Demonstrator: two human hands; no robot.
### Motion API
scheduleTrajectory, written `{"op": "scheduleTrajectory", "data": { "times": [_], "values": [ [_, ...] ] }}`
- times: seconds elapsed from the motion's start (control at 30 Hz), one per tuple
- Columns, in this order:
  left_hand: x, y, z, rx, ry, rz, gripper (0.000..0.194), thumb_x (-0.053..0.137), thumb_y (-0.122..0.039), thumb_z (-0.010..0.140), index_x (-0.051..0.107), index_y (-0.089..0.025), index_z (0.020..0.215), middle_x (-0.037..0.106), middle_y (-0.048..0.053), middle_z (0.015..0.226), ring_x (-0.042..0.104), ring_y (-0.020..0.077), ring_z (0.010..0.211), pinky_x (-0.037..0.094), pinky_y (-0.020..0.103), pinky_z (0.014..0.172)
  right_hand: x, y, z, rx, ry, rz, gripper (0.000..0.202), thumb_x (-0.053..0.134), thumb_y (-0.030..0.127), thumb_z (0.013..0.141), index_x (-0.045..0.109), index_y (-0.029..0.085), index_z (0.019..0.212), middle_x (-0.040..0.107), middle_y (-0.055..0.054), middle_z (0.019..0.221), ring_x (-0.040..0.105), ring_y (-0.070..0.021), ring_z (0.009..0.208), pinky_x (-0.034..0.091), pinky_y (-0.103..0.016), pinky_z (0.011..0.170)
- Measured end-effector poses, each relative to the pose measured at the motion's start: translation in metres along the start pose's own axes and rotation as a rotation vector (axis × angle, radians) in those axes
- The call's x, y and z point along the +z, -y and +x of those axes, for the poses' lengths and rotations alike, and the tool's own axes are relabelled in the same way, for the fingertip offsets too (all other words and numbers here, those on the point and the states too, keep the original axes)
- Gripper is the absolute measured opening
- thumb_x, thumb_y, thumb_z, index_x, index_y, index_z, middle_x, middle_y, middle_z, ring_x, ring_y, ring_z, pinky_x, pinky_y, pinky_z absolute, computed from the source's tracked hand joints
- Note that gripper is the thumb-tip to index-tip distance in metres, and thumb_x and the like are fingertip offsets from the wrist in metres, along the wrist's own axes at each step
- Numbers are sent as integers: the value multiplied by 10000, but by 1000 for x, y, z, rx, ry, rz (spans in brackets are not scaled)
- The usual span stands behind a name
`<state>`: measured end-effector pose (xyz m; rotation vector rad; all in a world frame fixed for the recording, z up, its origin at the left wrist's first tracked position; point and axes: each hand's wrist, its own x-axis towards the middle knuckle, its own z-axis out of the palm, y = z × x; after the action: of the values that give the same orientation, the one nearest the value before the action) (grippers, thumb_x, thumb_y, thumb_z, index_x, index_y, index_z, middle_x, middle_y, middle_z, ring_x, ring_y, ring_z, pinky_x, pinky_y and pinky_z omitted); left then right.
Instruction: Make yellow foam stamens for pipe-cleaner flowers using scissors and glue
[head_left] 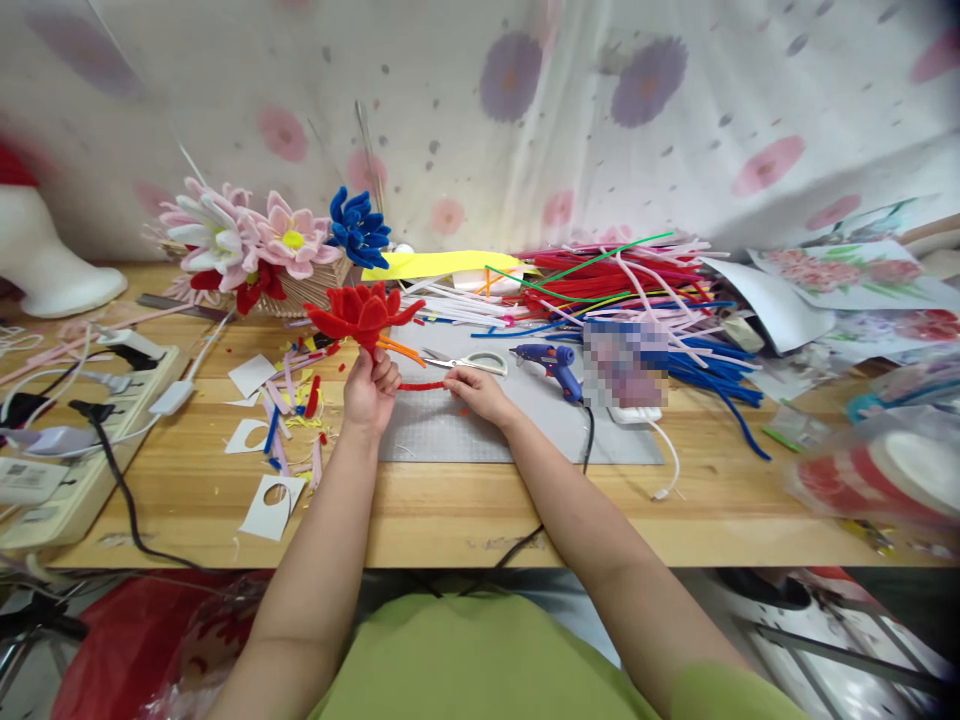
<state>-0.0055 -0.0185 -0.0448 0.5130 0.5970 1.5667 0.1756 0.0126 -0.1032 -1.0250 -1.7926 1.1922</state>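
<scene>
1. Currently, the red fuzzy flower with pointed petals (364, 310) is above the bench (442, 510), in the left hand (371, 392), near the left edge of the flat grey mat (540, 440). Its petals open upward and spread to both sides; its long axis, from the gripped base to the petals, stands roughly upright.
2. The left hand is closed around the narrow base of the flower, thumb and fingers pressed together.
3. The right hand (474, 392) pinches the right-hand end of a thin red fuzzy strip (421, 386) between thumb and fingertips. The strip runs almost level from left to right, its other end at the left hand, so its long axis lies crosswise to that of the flower.
4. Thin orange strips (405, 350) slant from just under the petals down to the right.
5. Beyond the right hand, the scissors with pale looped handles (489, 362) lie on the mat, blades to the left. To their right is the blue glue gun (553, 366), nozzle to the left.
6. Small multicoloured fuzzy scraps (313, 397) and white paper pieces with cut-outs (267, 519) are scattered on the bench, left of the left hand.
</scene>
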Motion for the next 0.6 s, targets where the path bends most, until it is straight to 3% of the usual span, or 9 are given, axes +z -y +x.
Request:
{"op": "scheduleTrajectory", "data": {
  "times": [0.17,0.33,0.47,0.6],
  "values": [
    [0,0,7,35,12,14,378,374,-363,934,518,-139,665,212,-70,492,236,45,396,261,155,411,-2,6,-2,-28,24,-83,199,486,349,836,538,183,739,533,22,646,467,-107,626,365,-238,640],
    [3,-3,13,113,-109,-38,358,385,-356,935,530,-136,693,214,-80,476,224,38,378,251,150,397,2,13,-4,-212,25,-466,140,584,315,831,592,176,820,612,-35,771,515,-141,726,363,-255,688],
    [9,-3,13,76,-162,-57,351,394,-360,933,520,-135,694,216,-85,470,228,30,368,243,140,387,5,10,-4,-340,-31,-675,170,493,273,897,606,181,810,635,-68,813,531,-166,789,360,-273,720],
    [14,-3,11,45,-173,-59,355,401,-377,927,503,-138,686,213,-86,465,205,26,355,203,134,357,6,8,-4,-377,-25,-733,225,448,263,916,603,182,775,632,-74,787,523,-173,771,360,-283,714]
  ]
}}
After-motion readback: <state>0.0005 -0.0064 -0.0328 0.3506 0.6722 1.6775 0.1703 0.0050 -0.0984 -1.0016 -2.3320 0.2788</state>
